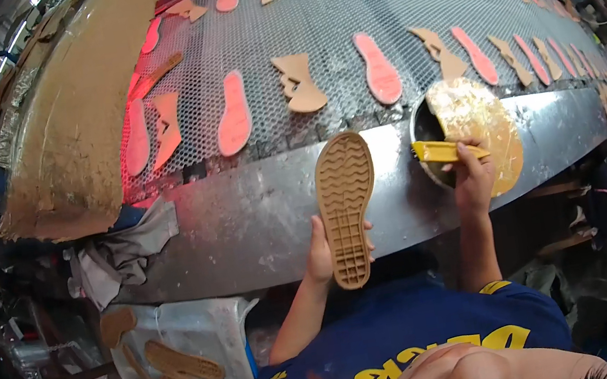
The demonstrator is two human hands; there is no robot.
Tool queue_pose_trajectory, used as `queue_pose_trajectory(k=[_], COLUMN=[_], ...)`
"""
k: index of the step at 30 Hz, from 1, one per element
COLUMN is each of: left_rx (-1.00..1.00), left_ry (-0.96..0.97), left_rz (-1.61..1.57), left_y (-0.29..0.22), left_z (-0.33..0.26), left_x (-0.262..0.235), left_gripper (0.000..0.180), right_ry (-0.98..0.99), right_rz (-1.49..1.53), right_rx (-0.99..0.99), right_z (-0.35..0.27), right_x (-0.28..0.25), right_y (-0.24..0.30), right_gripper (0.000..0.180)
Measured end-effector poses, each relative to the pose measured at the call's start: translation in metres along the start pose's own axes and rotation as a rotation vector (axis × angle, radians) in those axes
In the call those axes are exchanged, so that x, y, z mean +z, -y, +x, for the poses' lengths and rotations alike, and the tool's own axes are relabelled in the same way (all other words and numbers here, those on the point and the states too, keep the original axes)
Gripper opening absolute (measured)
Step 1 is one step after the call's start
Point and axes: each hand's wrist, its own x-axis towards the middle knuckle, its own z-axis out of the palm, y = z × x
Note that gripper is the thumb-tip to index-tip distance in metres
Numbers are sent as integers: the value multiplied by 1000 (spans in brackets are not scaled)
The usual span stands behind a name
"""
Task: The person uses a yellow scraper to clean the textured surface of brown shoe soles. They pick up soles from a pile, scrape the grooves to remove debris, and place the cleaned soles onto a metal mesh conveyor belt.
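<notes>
Left hand (319, 254): thumb at one edge, fingertips at the other, gripping the heel end of one shoe sole (348, 202); sole tan, held upright before the metal ledge (247, 234), tread facing the camera, wavy ridges across the broad forefoot, square grid at the narrow heel; right hand (475, 177): fingers pinching one yellow brush (438, 151), bristle end over a round pan (414, 128); beyond, mesh bed (256, 42) bearing pink insoles (232, 113) and tan cutouts (304, 94).

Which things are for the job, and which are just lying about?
Likely for the job:
brown sole, in the left hand
yellow brush, in the right hand
round pot by the brush

Probably just lying about:
grey cloth
brown cardboard
</notes>
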Motion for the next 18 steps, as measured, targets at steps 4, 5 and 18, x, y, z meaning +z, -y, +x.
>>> queue_pose_trajectory(k=[4, 5, 18], left_rx=[-2, -6, 56], left_ry=[-53, -52, -94], left_rz=[118, 129, 186], left_y=[3, 7, 1], left_z=[-2, 2, -2], left_x=[2, 0, 8], left_gripper=[83, 83, 72], right_ry=[100, 124, 452], right_rz=[172, 88, -669], right_rx=[-22, -127, -704], right_z=[-8, -11, -47], right_x=[23, 28, 79], right_y=[-9, -10, -32], right_gripper=[14, 16, 29])
